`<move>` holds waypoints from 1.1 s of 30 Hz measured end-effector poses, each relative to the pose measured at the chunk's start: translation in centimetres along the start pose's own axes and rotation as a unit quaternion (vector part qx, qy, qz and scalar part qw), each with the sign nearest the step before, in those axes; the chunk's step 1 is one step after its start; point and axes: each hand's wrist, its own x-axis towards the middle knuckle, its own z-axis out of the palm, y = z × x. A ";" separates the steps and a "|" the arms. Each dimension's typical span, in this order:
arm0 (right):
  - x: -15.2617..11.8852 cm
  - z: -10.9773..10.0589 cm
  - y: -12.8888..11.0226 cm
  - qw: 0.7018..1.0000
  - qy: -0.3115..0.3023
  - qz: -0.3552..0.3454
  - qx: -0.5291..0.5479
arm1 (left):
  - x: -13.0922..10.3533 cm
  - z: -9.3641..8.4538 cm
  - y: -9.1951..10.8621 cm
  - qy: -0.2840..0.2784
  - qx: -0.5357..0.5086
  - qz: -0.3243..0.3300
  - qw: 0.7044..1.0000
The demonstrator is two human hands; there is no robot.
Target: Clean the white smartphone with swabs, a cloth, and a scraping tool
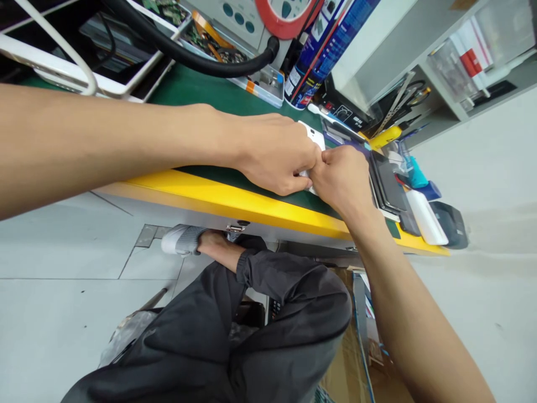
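A white phone [314, 135] with a small dark camera spot at one end lies at the green mat, mostly covered by my two hands. My left hand [279, 151] reaches across from the left with its fingers curled closed over the phone. From the right, my right hand [343, 174] is closed at the phone's other side, thumb and bent fingers pressed against it. The knuckles of both hands meet over the phone. Their fingertips are largely hidden, so I cannot make out whether a small part is pinched between them.
The green mat [188, 92] covers a bench with a yellow edge [235, 198]. Behind stand a blue spray can [323, 56], a black hose [201, 64] and a parts tray [268, 89]. Dark phones [386, 182] and a white bottle-like object [425, 218] lie at right.
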 end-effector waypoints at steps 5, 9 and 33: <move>0.5 0.5 0.1 1.000 0.009 0.009 0.005 | 0.0 0.0 -0.1 0.004 -0.002 0.010 1.000; 1.3 0.8 0.3 1.000 0.014 0.001 0.019 | 0.0 0.0 -0.1 -0.013 0.001 -0.003 1.000; 8.6 3.2 0.8 0.995 0.028 0.070 0.067 | 0.9 -1.4 0.2 -0.109 -0.010 -0.020 0.994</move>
